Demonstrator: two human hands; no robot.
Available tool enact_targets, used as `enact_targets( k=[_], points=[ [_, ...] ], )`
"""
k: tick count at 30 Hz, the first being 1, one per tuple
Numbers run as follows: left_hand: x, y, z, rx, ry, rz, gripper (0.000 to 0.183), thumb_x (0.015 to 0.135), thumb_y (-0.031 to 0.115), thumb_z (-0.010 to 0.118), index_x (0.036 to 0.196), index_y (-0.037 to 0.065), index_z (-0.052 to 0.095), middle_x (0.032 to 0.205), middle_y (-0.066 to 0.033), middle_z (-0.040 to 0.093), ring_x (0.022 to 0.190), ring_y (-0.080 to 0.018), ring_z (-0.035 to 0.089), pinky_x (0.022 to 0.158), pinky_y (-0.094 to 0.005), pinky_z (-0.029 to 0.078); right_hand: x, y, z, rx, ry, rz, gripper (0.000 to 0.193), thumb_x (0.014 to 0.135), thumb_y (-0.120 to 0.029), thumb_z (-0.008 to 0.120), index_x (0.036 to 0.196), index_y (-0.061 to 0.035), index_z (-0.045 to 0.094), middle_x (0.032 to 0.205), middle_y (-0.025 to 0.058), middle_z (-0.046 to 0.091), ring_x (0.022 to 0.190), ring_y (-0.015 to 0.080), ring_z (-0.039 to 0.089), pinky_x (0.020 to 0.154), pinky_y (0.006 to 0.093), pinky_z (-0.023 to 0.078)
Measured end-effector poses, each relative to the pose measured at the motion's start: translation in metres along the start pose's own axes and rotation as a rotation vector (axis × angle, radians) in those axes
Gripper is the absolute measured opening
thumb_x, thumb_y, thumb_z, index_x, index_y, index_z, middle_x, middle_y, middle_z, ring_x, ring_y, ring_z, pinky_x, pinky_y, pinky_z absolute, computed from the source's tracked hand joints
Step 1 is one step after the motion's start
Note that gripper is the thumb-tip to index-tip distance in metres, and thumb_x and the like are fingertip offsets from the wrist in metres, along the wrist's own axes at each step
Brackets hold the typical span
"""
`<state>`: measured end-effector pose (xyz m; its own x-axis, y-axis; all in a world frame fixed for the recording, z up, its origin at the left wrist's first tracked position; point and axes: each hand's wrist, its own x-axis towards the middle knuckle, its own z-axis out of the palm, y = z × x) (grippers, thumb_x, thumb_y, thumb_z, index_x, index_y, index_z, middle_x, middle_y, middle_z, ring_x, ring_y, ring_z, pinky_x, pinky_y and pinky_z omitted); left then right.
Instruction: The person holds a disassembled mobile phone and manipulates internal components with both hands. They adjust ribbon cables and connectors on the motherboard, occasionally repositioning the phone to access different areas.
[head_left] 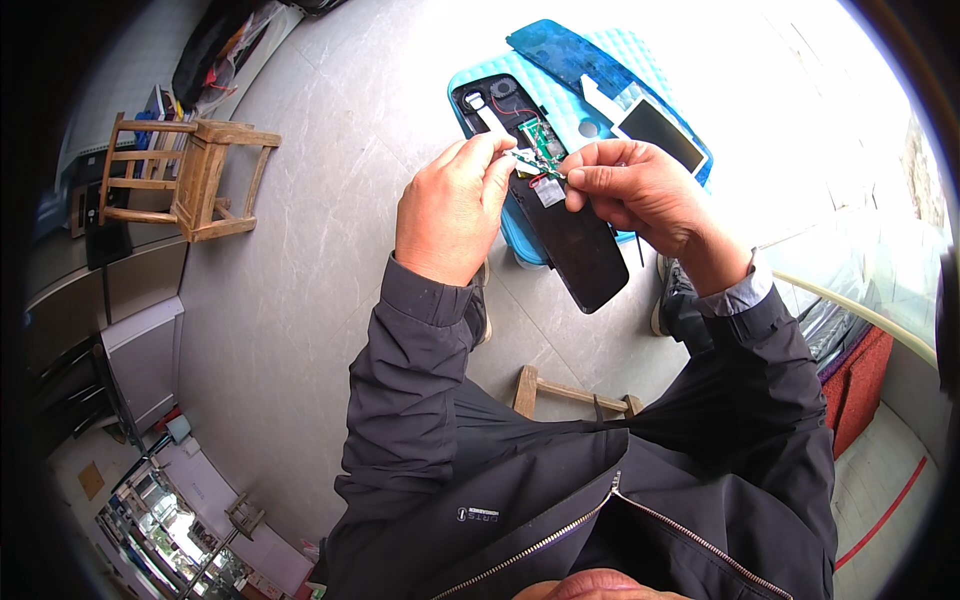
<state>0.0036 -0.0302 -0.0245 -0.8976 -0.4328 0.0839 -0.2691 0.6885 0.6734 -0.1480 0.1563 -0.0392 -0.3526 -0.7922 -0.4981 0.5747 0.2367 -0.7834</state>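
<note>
My left hand (448, 212) pinches one end of a small narrow green circuit board (528, 163) between thumb and fingertips. At its other end my right hand (640, 190) is closed in a pinch too, the exact grip partly hidden by the fingers. Just beneath lies a long black device housing (585, 262), set slantwise, with a larger green circuit board (537, 133), a round speaker (503, 88), thin red wires and a silver-white flat block (548, 192) in it. Behind my right hand rests a loose screen (662, 132) with a white edge.
The housing lies on a light-blue textured box or stool (462, 82), beside a dark-blue glossy cover panel (570, 55). A wooden chair (205, 180) stands on the grey tiled floor (300, 210) at left. Between my legs shows a wooden stool frame (565, 390). A red bundle (858, 390) is at right.
</note>
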Motion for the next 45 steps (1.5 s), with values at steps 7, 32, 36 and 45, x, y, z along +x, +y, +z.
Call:
enact_targets(
  k=[7, 32, 36, 45],
  points=[
    [0.0007, 0.0009, 0.0006, 0.016, 0.005, 0.004, 0.023, 0.104, 0.011, 0.073, 0.125, 0.002, 0.075, 0.107, -0.0129, 0.079, 0.087, -0.0171, 0.075, 0.08, -0.0317, 0.059, 0.0, -0.0012, -0.0006, 0.021, -0.005, 0.015, 0.012, 0.105, -0.02, 0.072, 0.101, -0.0097, 0.076, 0.086, -0.0001, 0.076, 0.058, 0.0017, 0.049, 0.054, 0.0183, 0.036],
    [0.0005, 0.0024, 0.0005, 0.015, -0.001, 0.007, 0.023, 0.105, 0.013, 0.073, 0.124, 0.002, 0.075, 0.102, -0.0127, 0.078, 0.084, -0.017, 0.073, 0.077, -0.0321, 0.058, 0.0018, 0.0016, -0.0038, 0.035, -0.014, 0.023, 0.012, 0.106, -0.02, 0.071, 0.105, -0.0089, 0.075, 0.085, 0.0003, 0.075, 0.055, 0.0015, 0.048, 0.05, 0.0179, 0.034],
    [0.0004, 0.0025, 0.0005, 0.022, -0.004, 0.01, 0.022, 0.105, 0.013, 0.072, 0.124, 0.002, 0.075, 0.103, -0.0132, 0.078, 0.084, -0.0176, 0.073, 0.077, -0.0324, 0.058, 0.0026, 0.0021, -0.0022, 0.042, -0.004, 0.015, 0.014, 0.106, -0.019, 0.072, 0.11, -0.0062, 0.076, 0.084, 0.0008, 0.074, 0.052, 0.001, 0.046, 0.046, 0.0168, 0.031],
    [0.0017, -0.0035, -0.0039, -0.076, 0.013, -0.023, 0.025, 0.109, 0.01, 0.064, 0.132, 0.002, 0.072, 0.108, -0.0135, 0.08, 0.099, -0.0218, 0.079, 0.087, -0.0342, 0.062, 0.0004, -0.0002, -0.0025, -0.013, 0.06, -0.012, 0.011, 0.105, -0.021, 0.072, 0.105, -0.0099, 0.074, 0.088, -0.0011, 0.075, 0.06, 0.0002, 0.05, 0.054, 0.0169, 0.036]
  ],
)
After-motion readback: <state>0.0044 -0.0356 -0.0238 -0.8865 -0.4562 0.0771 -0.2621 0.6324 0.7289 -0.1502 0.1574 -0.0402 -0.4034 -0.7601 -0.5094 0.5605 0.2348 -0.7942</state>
